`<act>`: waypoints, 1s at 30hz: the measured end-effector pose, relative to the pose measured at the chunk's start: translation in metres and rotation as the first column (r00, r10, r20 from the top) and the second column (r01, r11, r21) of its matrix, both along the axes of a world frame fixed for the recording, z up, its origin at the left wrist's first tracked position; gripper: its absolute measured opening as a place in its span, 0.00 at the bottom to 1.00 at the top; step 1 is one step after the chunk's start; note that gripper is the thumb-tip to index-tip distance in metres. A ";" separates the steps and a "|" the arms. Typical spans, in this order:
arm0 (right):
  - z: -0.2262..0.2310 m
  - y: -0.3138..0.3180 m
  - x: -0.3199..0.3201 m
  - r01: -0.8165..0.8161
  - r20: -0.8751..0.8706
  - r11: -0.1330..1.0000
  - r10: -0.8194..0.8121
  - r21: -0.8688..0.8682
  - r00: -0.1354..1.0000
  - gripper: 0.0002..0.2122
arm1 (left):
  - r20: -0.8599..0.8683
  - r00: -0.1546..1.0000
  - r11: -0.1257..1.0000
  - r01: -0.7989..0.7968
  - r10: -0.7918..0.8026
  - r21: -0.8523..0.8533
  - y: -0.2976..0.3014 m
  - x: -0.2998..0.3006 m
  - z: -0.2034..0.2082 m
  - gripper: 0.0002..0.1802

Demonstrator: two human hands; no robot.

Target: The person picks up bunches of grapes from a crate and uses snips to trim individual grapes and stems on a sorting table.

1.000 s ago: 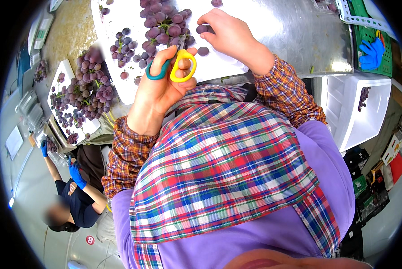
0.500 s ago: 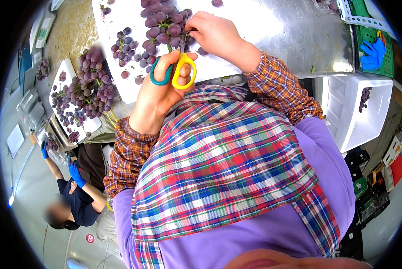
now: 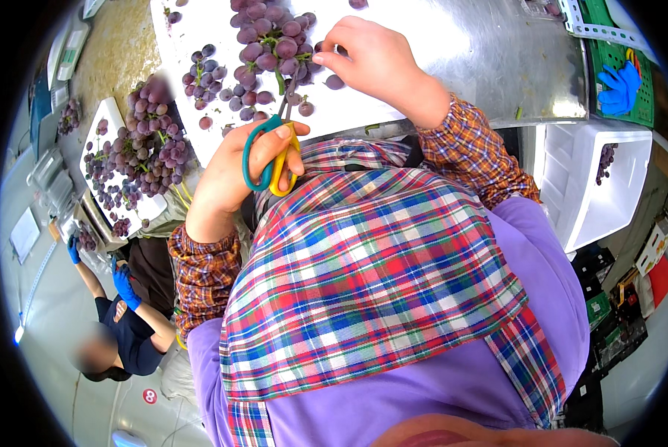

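A bunch of purple grapes (image 3: pixel 268 37) lies on the white board (image 3: pixel 378 100) in front of me, its green stem toward me. My left hand (image 3: pixel 233 164) holds scissors (image 3: pixel 276 121) with one teal and one yellow handle. Their blades point away from me, just below the stem. My right hand (image 3: pixel 378 63) is at the right side of the bunch, thumb and fingertips curled close together against the grapes. Whatever is between those fingertips is hidden. Loose grapes (image 3: pixel 306 109) lie around the blades, and a smaller grape cluster (image 3: pixel 206 74) sits to the left.
A large heap of grapes (image 3: pixel 151 138) rests on another white board at the left. Beyond it a co-worker in blue gloves (image 3: pixel 127 287) is at work. A white foam box (image 3: pixel 598 190) stands at the right, below a green crate (image 3: pixel 635 100) with a blue glove (image 3: pixel 618 88).
My left hand has drawn the scissors back toward me, away from the bunch, and turned them. My right hand has shifted slightly right. Loose grapes now show near the blades.
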State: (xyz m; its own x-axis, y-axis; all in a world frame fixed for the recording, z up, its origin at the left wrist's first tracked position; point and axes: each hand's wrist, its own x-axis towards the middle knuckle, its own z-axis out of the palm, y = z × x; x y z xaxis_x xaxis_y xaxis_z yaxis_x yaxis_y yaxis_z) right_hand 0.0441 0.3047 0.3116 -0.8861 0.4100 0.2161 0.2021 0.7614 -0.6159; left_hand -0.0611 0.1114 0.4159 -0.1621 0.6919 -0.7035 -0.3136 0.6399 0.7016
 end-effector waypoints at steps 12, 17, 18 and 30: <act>-0.017 -0.018 -0.014 0.005 -0.176 1.000 -0.006 -0.007 0.984 0.02 | -0.071 0.989 0.991 0.134 -0.133 0.014 0.003 -0.002 -0.009 0.21; -0.018 -0.014 -0.012 0.025 -0.198 0.999 -0.028 -0.020 0.980 0.03 | -0.128 0.980 0.989 0.151 -0.150 -0.007 0.007 -0.004 -0.019 0.20; -0.017 -0.012 -0.011 0.032 -0.198 0.999 -0.036 -0.026 0.980 0.03 | -0.132 0.980 0.989 0.149 -0.150 -0.019 0.009 -0.004 -0.018 0.21; -0.020 -0.002 -0.002 0.067 -0.180 0.990 -0.088 -0.121 0.980 0.04 | -0.158 0.982 0.992 0.093 -0.106 -0.091 0.015 -0.003 -0.020 0.21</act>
State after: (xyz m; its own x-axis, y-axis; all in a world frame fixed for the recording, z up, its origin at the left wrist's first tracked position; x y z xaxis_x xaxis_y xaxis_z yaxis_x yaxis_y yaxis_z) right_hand 0.0420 0.3026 0.2920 -0.8000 0.5070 0.3207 0.1328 0.6710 -0.7295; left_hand -0.0636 0.1269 0.3956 -0.2116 0.6510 -0.7290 -0.1322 0.7200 0.6813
